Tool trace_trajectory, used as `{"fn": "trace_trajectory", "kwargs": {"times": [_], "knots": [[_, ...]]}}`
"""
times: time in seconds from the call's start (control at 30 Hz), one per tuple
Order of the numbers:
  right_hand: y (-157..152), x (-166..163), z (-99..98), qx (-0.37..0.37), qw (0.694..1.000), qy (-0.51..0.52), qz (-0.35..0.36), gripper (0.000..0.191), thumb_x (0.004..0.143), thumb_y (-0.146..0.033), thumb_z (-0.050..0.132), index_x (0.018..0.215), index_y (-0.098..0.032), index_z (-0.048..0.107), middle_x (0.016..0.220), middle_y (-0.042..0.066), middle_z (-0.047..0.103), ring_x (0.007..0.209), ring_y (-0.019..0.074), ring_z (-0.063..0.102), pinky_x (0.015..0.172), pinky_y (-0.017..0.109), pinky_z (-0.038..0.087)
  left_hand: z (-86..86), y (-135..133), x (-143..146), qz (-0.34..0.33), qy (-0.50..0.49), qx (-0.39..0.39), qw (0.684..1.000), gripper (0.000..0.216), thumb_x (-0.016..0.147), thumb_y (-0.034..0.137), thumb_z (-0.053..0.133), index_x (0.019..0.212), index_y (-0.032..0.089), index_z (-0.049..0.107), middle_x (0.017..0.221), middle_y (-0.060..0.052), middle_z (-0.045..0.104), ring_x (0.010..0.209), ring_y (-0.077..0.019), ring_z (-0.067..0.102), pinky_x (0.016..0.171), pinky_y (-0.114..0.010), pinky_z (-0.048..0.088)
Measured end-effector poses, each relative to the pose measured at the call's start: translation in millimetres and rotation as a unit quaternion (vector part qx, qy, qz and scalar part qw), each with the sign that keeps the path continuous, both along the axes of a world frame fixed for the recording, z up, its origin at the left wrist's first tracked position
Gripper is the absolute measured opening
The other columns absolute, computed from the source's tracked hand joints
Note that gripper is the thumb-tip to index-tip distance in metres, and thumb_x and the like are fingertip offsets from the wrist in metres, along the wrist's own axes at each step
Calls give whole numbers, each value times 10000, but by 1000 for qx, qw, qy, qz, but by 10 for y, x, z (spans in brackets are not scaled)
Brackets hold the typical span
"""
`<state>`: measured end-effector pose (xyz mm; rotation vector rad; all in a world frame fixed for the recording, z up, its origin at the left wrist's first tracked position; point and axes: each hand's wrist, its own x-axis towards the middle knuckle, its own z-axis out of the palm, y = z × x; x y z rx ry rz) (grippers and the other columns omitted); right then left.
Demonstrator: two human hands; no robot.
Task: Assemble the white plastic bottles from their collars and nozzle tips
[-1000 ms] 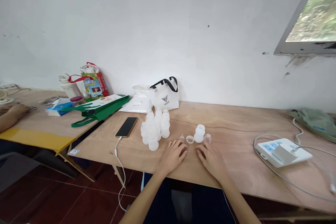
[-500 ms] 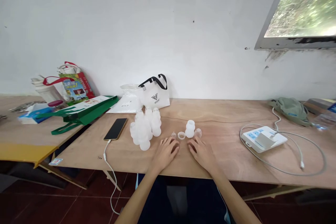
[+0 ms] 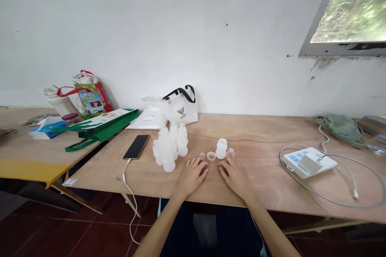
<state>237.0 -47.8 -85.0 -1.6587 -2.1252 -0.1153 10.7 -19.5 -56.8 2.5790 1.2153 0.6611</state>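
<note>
My left hand (image 3: pixel 194 173) rests palm down on the wooden table, fingers stretched forward and holding nothing. Just beyond its fingertips lies a small clear cap-like piece (image 3: pixel 202 154). My right hand (image 3: pixel 233 175) lies flat in the same way, with nothing in it. Between and beyond the hands is a white ring-shaped cap (image 3: pixel 211 156). A translucent white bottle (image 3: pixel 221 148) stands upright with its mouth uncovered. Close by its right side is a clear dome-shaped cover (image 3: pixel 230 153), near my right fingertips. Left of my left hand, several similar white bottles (image 3: pixel 169 148) are clustered together.
A phone (image 3: pixel 136 147) on a white cable lies at the left. Behind are a white tote bag (image 3: pixel 183 111), a plastic-wrapped packet (image 3: pixel 149 116) and a green bag (image 3: pixel 99 128). On the right sit a power strip (image 3: pixel 312 163) with a looping cable and a grey-green cloth item (image 3: pixel 342 127).
The whole scene has shifted slightly rightward in view as the camera turned a little left. Both hands stay resting on the table, and the bottles and caps keep their places.
</note>
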Motion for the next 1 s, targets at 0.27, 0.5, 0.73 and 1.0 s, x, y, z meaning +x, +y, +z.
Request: {"fn": "trace_trajectory", "kwargs": {"times": [0.27, 0.5, 0.73, 1.0], "knots": [[-17, -4, 29, -9, 1000, -3, 2, 254, 1060, -331, 426, 1092, -281, 673, 1109, 55, 666, 916, 228, 681, 741, 333, 500, -1, -4, 4, 1, -2, 2, 1000, 152, 1030, 293, 505, 1117, 273, 628, 1194, -26, 658, 1133, -239, 584, 960, -396, 421], [-25, -16, 37, -11, 1000, -11, -8, 242, 1056, -330, 438, 1096, -285, 673, 1123, 49, 668, 920, 231, 683, 737, 337, 494, 1, -13, 1, 10, -13, -2, 1000, 160, 1021, 291, 505, 1117, 270, 632, 1207, -47, 623, 1134, -250, 596, 994, -428, 448], [-35, -31, 47, 6, 1000, -20, -7, 257, 1054, -321, 430, 1114, -282, 677, 1098, 57, 671, 909, 232, 685, 720, 333, 496, -68, 6, -8, 71, -51, 3, 996, 340, 997, 306, 523, 1332, 277, 566, 1429, -99, 501, 1297, -288, 527, 1079, -473, 456], [-26, -48, 26, 13, 999, -30, -3, 297, 1048, -288, 415, 1229, -274, 651, 1152, 79, 678, 911, 240, 690, 750, 357, 523, -117, 37, 3, 56, -42, 6, 998, 369, 1000, 275, 503, 1369, 271, 516, 1491, -90, 521, 1377, -283, 497, 1126, -492, 419]]}}
